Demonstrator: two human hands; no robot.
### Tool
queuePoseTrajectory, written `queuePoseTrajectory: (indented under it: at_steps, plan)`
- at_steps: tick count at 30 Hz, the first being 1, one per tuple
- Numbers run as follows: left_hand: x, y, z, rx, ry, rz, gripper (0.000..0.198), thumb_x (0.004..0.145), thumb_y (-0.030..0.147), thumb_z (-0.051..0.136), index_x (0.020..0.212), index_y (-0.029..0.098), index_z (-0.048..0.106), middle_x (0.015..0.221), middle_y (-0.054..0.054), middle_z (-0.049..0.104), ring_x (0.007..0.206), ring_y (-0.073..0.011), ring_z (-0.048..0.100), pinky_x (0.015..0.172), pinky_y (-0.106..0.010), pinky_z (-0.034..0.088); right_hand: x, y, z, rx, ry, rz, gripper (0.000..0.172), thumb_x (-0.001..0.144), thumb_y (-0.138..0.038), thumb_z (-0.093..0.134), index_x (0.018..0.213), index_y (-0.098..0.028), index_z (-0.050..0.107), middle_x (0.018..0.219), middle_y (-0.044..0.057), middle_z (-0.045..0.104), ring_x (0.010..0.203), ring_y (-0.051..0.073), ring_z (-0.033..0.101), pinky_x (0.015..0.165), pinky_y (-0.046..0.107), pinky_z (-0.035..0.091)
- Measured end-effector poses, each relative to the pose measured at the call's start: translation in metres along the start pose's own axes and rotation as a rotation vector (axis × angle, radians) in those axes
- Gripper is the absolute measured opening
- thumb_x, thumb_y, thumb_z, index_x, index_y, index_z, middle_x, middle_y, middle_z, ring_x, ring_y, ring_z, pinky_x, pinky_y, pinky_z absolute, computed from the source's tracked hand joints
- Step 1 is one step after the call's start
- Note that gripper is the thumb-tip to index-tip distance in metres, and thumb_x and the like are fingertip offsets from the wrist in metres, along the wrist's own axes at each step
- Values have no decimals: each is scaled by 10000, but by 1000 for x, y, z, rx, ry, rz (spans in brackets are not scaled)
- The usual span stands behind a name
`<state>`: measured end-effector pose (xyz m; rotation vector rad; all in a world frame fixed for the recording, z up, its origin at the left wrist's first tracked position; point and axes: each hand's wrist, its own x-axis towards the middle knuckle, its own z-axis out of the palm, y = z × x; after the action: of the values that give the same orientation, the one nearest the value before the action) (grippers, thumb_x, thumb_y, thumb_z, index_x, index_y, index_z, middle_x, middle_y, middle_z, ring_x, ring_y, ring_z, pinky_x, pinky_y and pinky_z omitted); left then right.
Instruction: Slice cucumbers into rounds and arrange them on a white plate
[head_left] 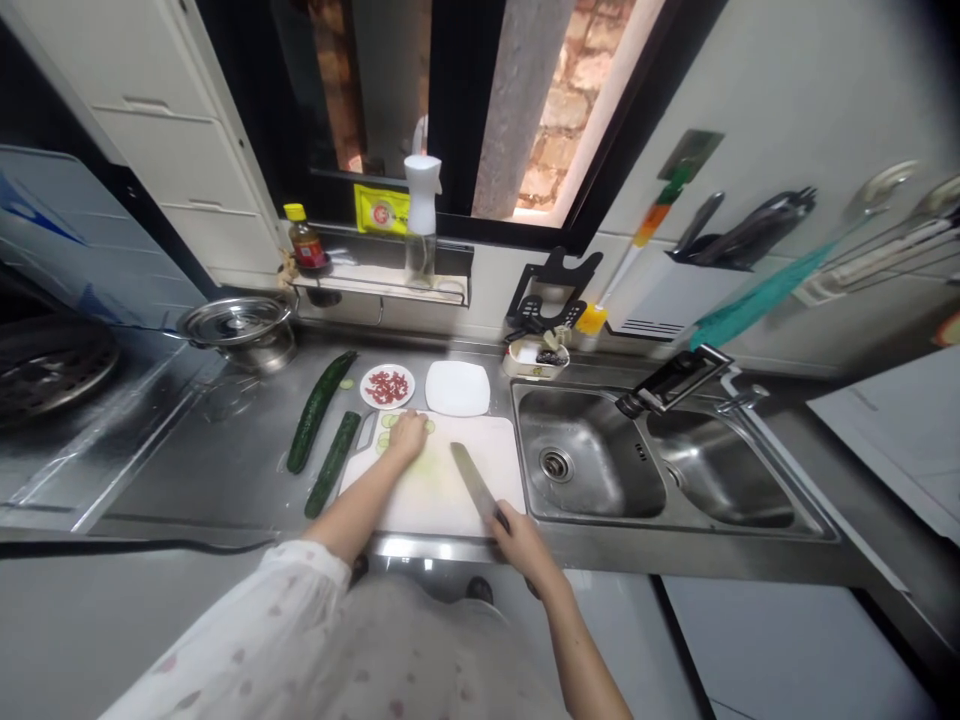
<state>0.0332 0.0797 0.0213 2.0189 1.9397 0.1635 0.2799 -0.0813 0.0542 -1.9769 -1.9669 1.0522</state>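
My right hand (519, 540) is closed round the dark handle of a kitchen knife (472, 478), its blade slanting up and left over the white cutting board (480, 500). Near the board's upper left, my left hand (409, 437) has its fingers curled down on cucumber slices; what lies under the fingers is partly hidden. Pale green cucumber slices (385, 439) show beside that hand. Left of the board lie a cut length of cucumber (333, 466) and a longer whole cucumber (321, 412). A small round slice (346, 384) rests by the longer one.
Behind the board stand a plate of chopped red pieces (388, 386) and a white square plate (457, 388). To the right is a double sink (592, 503) with a black faucet (675, 380). A lidded steel pot (251, 335) sits at the back left, below a shelf (375, 286) with bottles.
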Motion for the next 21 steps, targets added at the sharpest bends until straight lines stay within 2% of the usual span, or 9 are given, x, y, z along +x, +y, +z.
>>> queuePoseTrajectory:
  at_steps: [7,11,15,18,21]
  plan:
    - [-5,2,-2,-96,68,-23,183,871,183,470,982,185,616,1017,-87,645,978,-210,572,822,-292,420,-3,6,-1,16,-2,-39,207,900,-365,402,903,-208,536,741,9,615,697,157,544,617,218,327]
    - [-13,-2,2,-242,51,-129,169,863,244,516,987,200,623,952,-58,681,885,-185,606,761,-268,429,-3,1,-3,-11,-14,-30,200,898,-345,405,914,-206,549,737,6,620,686,155,546,611,217,324]
    - [-22,-10,8,-364,3,-183,192,807,202,576,985,191,648,932,-35,697,842,-157,624,743,-239,437,-1,-7,-4,-24,-46,-22,181,893,-308,419,935,-205,562,759,7,633,709,150,553,622,209,325]
    - [-29,-17,10,-407,-58,-157,184,789,189,584,953,176,667,912,-34,705,819,-153,634,726,-231,446,0,-13,-5,-35,-57,-14,191,901,-308,420,968,-210,570,782,8,640,722,147,558,623,206,321]
    - [-35,-23,8,-399,-130,-55,170,788,173,562,901,171,688,905,-41,712,826,-160,640,738,-234,454,1,-15,-5,-42,-67,-15,198,907,-315,422,988,-215,572,796,10,641,734,149,565,621,206,319]
